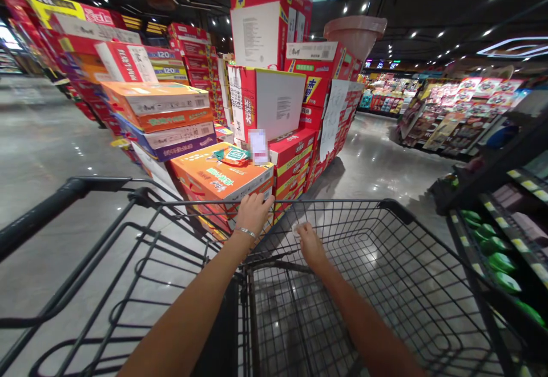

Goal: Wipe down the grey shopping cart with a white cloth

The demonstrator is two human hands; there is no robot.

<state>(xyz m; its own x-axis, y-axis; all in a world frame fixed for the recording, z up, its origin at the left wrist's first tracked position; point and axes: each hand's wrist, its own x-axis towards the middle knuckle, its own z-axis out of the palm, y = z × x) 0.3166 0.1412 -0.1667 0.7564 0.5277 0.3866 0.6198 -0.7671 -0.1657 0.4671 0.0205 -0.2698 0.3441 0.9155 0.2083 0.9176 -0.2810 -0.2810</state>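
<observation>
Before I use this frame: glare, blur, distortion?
All head view: small white ceiling lights glint off the glossy grey floor; the red and yellow cardboard cartons at far left look smeared; the black wire-metal cart stretches toward the edges.

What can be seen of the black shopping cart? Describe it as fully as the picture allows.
The shopping cart is a black, metal-looking wire frame, upright, cut off by the picture's lower edge. A thick black bar runs at the picture's left, a smooth corner piece caps the rim at right, and a dark panel shows near the middle. Glossy floor shows through the mesh. The left hand is at the far rim, the right hand over the basket; contact is unclear.
</observation>
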